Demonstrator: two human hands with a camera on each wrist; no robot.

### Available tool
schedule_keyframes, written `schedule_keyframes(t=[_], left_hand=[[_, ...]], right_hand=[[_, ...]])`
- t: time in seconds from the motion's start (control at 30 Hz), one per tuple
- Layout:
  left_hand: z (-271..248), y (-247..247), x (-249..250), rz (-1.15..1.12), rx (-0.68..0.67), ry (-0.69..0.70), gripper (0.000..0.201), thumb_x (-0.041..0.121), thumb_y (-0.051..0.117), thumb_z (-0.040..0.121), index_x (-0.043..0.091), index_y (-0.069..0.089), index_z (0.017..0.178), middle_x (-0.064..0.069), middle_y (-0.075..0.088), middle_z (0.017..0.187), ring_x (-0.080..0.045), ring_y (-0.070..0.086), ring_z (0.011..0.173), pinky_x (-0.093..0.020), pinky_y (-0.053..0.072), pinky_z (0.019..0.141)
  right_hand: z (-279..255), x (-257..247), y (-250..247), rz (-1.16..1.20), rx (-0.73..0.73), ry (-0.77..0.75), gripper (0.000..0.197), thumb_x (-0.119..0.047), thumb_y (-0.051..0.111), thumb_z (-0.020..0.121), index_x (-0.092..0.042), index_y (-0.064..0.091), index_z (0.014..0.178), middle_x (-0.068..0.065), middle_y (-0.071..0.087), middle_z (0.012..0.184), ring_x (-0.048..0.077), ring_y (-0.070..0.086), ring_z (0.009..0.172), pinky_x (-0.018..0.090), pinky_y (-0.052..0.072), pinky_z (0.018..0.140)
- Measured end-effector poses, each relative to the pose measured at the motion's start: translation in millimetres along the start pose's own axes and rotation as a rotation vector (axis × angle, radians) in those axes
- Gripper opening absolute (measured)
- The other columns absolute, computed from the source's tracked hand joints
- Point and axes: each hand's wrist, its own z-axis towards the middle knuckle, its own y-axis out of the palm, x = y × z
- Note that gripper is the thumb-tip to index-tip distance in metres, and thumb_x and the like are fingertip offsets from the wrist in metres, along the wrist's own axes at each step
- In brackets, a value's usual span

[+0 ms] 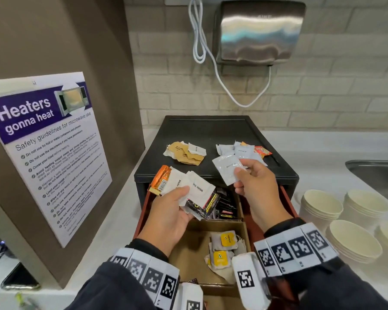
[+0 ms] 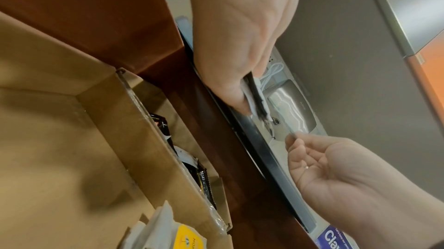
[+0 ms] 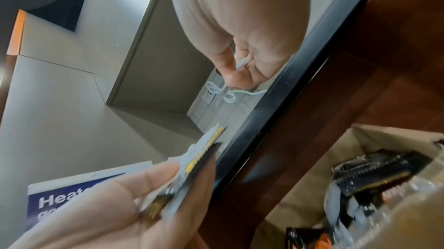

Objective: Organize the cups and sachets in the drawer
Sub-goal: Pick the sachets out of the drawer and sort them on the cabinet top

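Note:
Over the open drawer (image 1: 288, 204), my left hand (image 1: 183, 199) grips a fanned bunch of sachets (image 1: 188, 189): one orange, two white sugar ones and some black ones. The same bunch of sachets (image 3: 194, 165) shows edge-on in the right wrist view. My right hand (image 1: 242, 170) pinches a single white sachet (image 1: 225, 170) above the front edge of the black drawer unit (image 1: 211, 128). On top of the unit lie a pile of brown sachets (image 1: 186, 154) and a pile of white sachets (image 1: 242, 151). Paper cup stacks (image 1: 321, 206) stand to the right.
Cardboard dividers (image 1: 220, 222) split the drawer; black sachets (image 1: 227, 208) fill the rear compartment and yellow-tagged tea bags (image 1: 224, 245) the nearer one. A microwave notice (image 1: 47, 153) hangs on the left, a sink (image 1: 376, 173) lies at the right, and a hand dryer (image 1: 258, 32) is on the wall.

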Motion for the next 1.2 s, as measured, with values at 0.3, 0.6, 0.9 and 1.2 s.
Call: schedule_keyframes(t=[0.3, 0.6, 0.9, 1.2], left_hand=[[-1, -3, 2, 0.018, 0.013, 0.028, 0.027, -0.005, 0.047, 0.092, 0.021, 0.055, 0.096, -0.007, 0.064, 0.098, -0.027, 0.061, 0.086, -0.048, 0.050, 0.072], [-4, 2, 4, -0.025, 0.008, 0.011, 0.026, -0.005, 0.047, 0.092, 0.019, 0.055, 0.094, -0.007, 0.066, 0.093, -0.027, 0.061, 0.083, -0.042, 0.050, 0.067], [-8, 0, 6, 0.002, -0.089, -0.068, 0.018, 0.000, 0.044, 0.092, 0.013, 0.056, 0.094, -0.013, 0.071, 0.083, -0.031, 0.062, 0.095, -0.050, 0.046, 0.093], [-3, 1, 4, -0.033, -0.049, -0.034, 0.011, 0.007, 0.049, 0.094, 0.012, 0.059, 0.098, -0.011, 0.074, 0.078, -0.030, 0.067, 0.087, -0.051, 0.051, 0.084]], right_hand=[[50, -2, -8, 0.078, 0.170, 0.124, 0.047, -0.002, 0.054, 0.085, -0.014, 0.052, 0.131, 0.003, 0.060, 0.111, 0.016, 0.059, 0.104, 0.035, 0.045, 0.100], [12, -3, 10, -0.325, -0.084, -0.136, 0.021, -0.016, 0.057, 0.088, -0.025, 0.061, 0.107, -0.005, 0.060, 0.103, 0.016, 0.058, 0.094, 0.028, 0.048, 0.083], [-8, -5, 36, -0.688, -0.456, -0.196, 0.044, -0.023, 0.067, 0.083, -0.022, 0.054, 0.125, -0.009, 0.058, 0.116, 0.005, 0.051, 0.098, 0.010, 0.038, 0.067], [-2, -10, 29, -0.457, -0.223, -0.116, 0.006, -0.025, 0.055, 0.092, -0.021, 0.052, 0.091, -0.002, 0.057, 0.089, 0.019, 0.059, 0.088, 0.037, 0.050, 0.078]])
